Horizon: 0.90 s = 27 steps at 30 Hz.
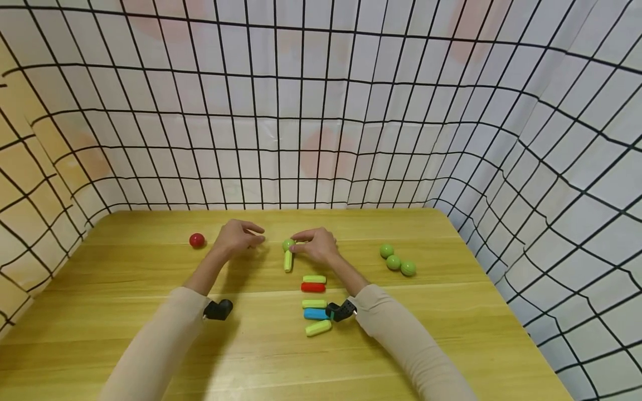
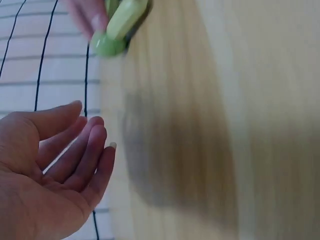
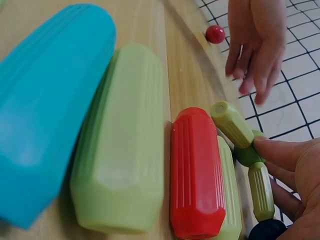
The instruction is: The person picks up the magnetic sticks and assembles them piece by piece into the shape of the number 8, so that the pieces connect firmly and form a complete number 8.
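Note:
My right hand [image 1: 321,245] pinches a green ball [image 1: 288,244] between thumb and fingers. A light-green ribbed rod [image 1: 288,262] sticks out from the ball towards me. In the right wrist view a second light-green rod [image 3: 261,192] joins the same ball, with a dark ball [image 3: 267,230] at its far end, partly behind the hand. Opposite, my left hand [image 1: 238,236] hovers over the table, fingers loosely bent and nothing in them. The left wrist view shows its palm [image 2: 50,200] and its shadow on the wood. A red ball [image 1: 197,240] lies to its left.
Loose rods lie nearer me: light green [image 1: 314,279], red [image 1: 313,287], light green [image 1: 314,304], blue [image 1: 315,314] and light green [image 1: 318,328]. Three green balls [image 1: 393,262] sit together at right. Black wire grid [image 1: 278,150] stands around the wooden table [image 1: 271,356].

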Each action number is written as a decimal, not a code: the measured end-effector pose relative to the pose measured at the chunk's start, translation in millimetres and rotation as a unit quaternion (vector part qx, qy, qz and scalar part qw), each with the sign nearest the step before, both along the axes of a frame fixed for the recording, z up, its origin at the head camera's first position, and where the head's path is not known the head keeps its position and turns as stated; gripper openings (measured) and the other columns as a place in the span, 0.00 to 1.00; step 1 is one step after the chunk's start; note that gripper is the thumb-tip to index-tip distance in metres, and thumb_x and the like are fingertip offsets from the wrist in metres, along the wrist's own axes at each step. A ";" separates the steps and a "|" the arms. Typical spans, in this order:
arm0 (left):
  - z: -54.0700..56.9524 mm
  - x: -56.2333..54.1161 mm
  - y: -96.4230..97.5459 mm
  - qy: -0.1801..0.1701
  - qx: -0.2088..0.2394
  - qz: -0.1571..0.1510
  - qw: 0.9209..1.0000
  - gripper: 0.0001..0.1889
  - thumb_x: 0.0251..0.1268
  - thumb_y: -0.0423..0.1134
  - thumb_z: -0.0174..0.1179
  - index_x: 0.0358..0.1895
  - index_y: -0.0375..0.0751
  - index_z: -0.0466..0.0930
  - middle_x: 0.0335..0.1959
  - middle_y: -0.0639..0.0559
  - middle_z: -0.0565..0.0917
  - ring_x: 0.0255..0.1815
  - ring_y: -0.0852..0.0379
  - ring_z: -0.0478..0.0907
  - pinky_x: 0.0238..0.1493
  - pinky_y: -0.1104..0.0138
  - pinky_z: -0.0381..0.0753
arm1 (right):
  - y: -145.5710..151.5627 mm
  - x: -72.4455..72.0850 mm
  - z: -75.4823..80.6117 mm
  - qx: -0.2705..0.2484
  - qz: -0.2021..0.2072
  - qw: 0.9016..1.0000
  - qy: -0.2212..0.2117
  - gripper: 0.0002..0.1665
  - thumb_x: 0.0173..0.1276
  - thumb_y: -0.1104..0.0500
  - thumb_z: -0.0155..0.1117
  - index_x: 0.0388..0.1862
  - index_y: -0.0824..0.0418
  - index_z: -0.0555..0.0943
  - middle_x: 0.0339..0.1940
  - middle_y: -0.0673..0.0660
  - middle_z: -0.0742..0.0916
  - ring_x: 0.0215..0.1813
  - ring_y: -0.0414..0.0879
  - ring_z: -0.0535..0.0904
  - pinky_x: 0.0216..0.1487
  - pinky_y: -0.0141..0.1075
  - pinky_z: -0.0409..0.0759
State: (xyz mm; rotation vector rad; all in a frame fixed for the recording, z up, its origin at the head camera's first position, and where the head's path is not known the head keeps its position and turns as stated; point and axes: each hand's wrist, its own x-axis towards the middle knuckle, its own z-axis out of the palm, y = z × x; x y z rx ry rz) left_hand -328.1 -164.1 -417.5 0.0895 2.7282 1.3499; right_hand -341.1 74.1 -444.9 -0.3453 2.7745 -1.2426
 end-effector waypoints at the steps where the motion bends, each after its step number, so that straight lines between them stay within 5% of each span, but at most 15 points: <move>1: 2.8 1.1 -6.6 0.003 -0.008 0.008 1.000 0.16 0.69 0.38 0.65 0.55 0.33 0.85 0.46 0.36 0.89 0.42 0.42 0.88 0.40 0.60 0.85 | 0.2 0.0 -0.5 -0.001 0.000 1.000 0.001 0.18 0.63 0.48 0.76 0.51 0.49 0.90 0.49 0.49 0.91 0.58 0.52 0.83 0.65 0.55 0.68; 11: 21.1 13.1 -67.3 0.067 -0.099 0.073 0.990 0.15 0.66 0.34 0.60 0.51 0.28 0.85 0.47 0.31 0.87 0.36 0.41 0.86 0.30 0.63 0.81 | 1.9 0.6 -2.8 -0.006 -0.003 1.000 0.005 0.18 0.63 0.48 0.76 0.51 0.50 0.90 0.49 0.50 0.91 0.58 0.53 0.84 0.66 0.56 0.66; 16: 25.5 14.6 -91.6 0.045 -0.103 0.088 0.990 0.19 0.67 0.36 0.62 0.58 0.29 0.81 0.55 0.27 0.83 0.48 0.34 0.83 0.42 0.53 0.84 | 1.7 0.9 -2.4 -0.004 -0.007 1.000 0.001 0.18 0.63 0.48 0.76 0.51 0.49 0.90 0.49 0.50 0.91 0.58 0.53 0.83 0.66 0.56 0.67; 20: 22.2 16.0 -105.9 0.025 -0.110 0.089 0.990 0.23 0.68 0.39 0.64 0.61 0.29 0.79 0.60 0.24 0.78 0.57 0.29 0.77 0.53 0.45 0.80 | 1.2 0.0 -2.8 -0.005 -0.004 1.000 0.003 0.18 0.63 0.48 0.76 0.51 0.49 0.90 0.50 0.50 0.91 0.60 0.53 0.83 0.68 0.57 0.65; 27: 9.0 17.5 -124.9 0.024 -0.129 0.074 0.989 0.26 0.67 0.44 0.67 0.60 0.27 0.79 0.55 0.26 0.82 0.55 0.30 0.78 0.53 0.46 0.77 | 1.7 0.5 -2.2 -0.006 -0.001 1.000 0.000 0.18 0.63 0.47 0.76 0.51 0.49 0.90 0.50 0.50 0.91 0.59 0.52 0.83 0.64 0.54 0.70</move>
